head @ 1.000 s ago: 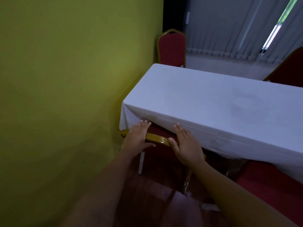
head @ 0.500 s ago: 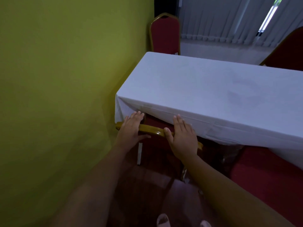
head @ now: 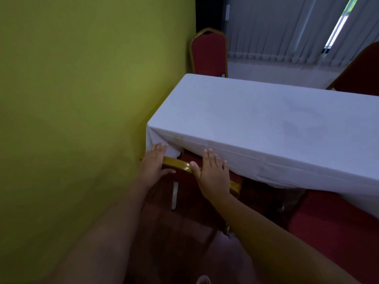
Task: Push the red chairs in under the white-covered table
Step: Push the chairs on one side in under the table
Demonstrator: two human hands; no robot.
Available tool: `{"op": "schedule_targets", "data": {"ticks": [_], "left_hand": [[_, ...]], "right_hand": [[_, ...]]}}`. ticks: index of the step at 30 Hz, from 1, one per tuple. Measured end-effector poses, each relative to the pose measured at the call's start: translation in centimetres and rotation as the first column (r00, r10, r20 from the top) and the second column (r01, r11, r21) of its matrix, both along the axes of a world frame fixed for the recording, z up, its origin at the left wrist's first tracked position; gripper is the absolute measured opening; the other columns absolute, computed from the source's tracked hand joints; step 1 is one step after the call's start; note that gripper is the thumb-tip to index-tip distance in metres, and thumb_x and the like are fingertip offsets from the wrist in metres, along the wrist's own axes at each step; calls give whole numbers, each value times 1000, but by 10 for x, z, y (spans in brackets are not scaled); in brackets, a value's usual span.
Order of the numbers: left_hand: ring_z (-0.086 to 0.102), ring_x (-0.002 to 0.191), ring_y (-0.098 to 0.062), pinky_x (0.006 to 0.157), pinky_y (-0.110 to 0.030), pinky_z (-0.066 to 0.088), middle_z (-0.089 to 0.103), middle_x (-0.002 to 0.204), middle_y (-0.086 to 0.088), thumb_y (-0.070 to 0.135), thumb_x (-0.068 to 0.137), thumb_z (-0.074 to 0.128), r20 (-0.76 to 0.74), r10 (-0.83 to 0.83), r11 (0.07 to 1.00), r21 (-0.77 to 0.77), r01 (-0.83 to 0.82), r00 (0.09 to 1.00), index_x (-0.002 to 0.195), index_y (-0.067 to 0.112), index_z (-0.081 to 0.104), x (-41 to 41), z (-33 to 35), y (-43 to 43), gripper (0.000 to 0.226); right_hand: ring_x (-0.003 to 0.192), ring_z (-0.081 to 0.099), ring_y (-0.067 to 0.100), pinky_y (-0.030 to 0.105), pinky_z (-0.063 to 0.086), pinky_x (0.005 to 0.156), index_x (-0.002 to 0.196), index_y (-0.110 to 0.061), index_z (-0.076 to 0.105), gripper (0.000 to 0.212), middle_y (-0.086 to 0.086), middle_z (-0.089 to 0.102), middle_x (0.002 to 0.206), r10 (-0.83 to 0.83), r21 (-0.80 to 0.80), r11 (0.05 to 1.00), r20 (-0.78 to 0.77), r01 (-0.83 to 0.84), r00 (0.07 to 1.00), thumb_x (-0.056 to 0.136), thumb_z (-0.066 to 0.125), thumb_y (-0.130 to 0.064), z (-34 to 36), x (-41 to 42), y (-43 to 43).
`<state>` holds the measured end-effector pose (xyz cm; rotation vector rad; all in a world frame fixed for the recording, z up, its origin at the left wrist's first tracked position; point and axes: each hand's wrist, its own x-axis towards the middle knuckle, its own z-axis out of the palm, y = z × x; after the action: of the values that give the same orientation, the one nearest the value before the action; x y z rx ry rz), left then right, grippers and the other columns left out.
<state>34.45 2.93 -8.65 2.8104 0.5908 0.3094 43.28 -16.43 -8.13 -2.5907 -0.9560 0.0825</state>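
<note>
The near red chair (head: 185, 168) has a glossy gold frame along the top of its backrest and dark red padding below it. It stands at the left corner of the white-covered table (head: 266, 124), with its backrest top at the hanging edge of the cloth and its seat hidden beneath the cloth.

The left hand (head: 152, 166) lies over the left end of the gold rail, fingers extended forward and touching the cloth, thumb wrapped under the rail. The right hand (head: 213, 173) lies over the rail further right, fingers flat against the cloth edge, thumb along the rail. Both hands press on the rail; neither is clenched.

A green wall (head: 82, 99) runs just beside the chair's left side and the table end, leaving a narrow gap. A second red chair (head: 209, 52) stands at the far table end. A third (head: 361, 72) shows at the far right, and a red seat (head: 332, 226) sits near right. The floor is dark. Grey vertical blinds (head: 287, 27) cover the far window.
</note>
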Motion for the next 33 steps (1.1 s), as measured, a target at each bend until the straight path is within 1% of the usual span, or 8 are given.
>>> {"op": "schedule_targets", "data": {"ticks": [5,11,18,20,23,26,29,33], "left_hand": [[20,143,-32,114,-46,18,28,152,-19,46,68,78,-16,78,997,-20,-78,997,143,5,30,-1,-1,-5,98],[19,142,-37,114,-55,19,27,151,-21,50,72,73,105,166,985,-72,-159,981,142,0,29,-16,-14,-28,97],[16,143,-38,114,-56,21,21,152,-25,43,76,73,131,210,978,-28,-209,969,144,-4,21,-24,-18,-64,98],[14,143,-38,115,-54,18,17,153,-26,42,81,66,167,252,968,-37,-249,953,146,-4,16,-25,-21,-83,94],[6,145,-36,117,-50,11,6,155,-27,43,85,51,203,309,951,-79,-299,929,147,-4,7,-18,-22,-118,90],[2,144,-37,117,-50,7,3,155,-28,41,86,48,206,318,948,-64,-312,925,147,-3,8,-7,-21,-162,85],[-1,144,-38,116,-47,1,3,156,-25,42,87,45,142,259,965,-11,-260,955,148,1,13,11,-26,-215,80],[-8,145,-33,117,-47,-3,-1,158,-20,40,92,48,51,250,967,-56,-247,967,149,3,8,42,-39,-297,79]], "right_hand": [[144,20,25,47,14,117,150,-12,20,83,8,22,158,13,36,999,-10,-12,1000,89,5,-66,-2,3,-2],[145,15,23,41,7,117,150,-12,18,78,7,18,159,70,80,995,-51,-66,996,92,13,-63,-4,5,-12],[145,19,21,38,15,118,150,-12,19,72,8,21,158,110,113,989,-104,-98,988,95,20,-59,-21,9,-58],[145,18,19,38,17,118,150,-12,17,70,8,21,158,120,108,988,-131,-106,984,96,21,-57,-26,12,-75],[145,19,20,39,17,118,150,-14,17,67,7,19,159,138,36,990,-155,-134,978,98,22,-55,-32,19,-109],[144,20,22,38,17,117,151,-17,15,63,5,14,160,146,-48,987,-176,-157,974,99,25,-51,-35,28,-157],[144,20,22,37,18,116,151,-21,13,60,5,12,160,129,-90,985,-189,-148,973,100,28,-47,-36,42,-214],[144,18,25,37,17,115,151,-21,18,56,7,14,160,35,-124,991,-191,-59,981,101,27,-45,-36,71,-295]]}}
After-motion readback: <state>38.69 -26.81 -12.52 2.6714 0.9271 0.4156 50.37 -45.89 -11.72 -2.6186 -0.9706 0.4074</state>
